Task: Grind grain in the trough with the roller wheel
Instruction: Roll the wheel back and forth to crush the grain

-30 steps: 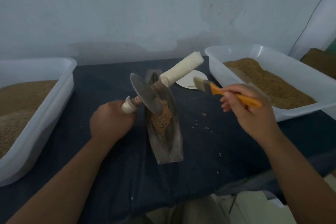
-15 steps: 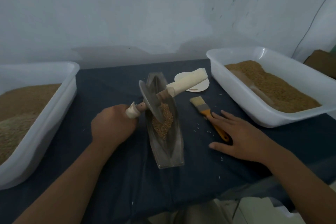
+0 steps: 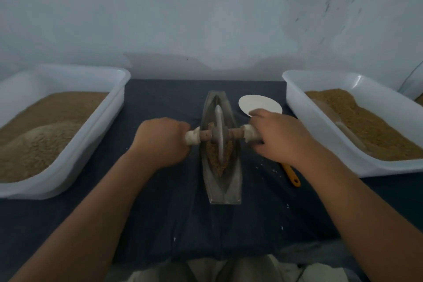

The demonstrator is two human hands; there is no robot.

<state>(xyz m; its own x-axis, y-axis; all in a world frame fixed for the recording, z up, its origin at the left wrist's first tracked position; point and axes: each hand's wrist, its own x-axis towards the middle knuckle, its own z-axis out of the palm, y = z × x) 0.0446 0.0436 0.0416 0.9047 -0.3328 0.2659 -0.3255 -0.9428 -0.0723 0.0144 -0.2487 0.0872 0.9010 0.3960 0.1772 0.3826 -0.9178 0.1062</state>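
From where I stand, nothing here carries any readable writing, label, brand or number.

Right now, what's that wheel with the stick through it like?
The roller wheel is a thin grey metal-looking disc, upright on edge in the trough, rim in the brown grain. A wooden axle crosses its hub, ends wrapped white. The left hand grips one end, the right hand the other.

The trough [image 3: 229,185], a grey boat-shaped metal channel, lies mid-tabletop [image 3: 160,213], pointing from near edge to far edge. The wheel [image 3: 219,121], a thin grey disc, stands upright in its groove, wooden axle level and crosswise, ends wrapped white. Brown grain [image 3: 212,154] lies heaped around the disc's lower rim.
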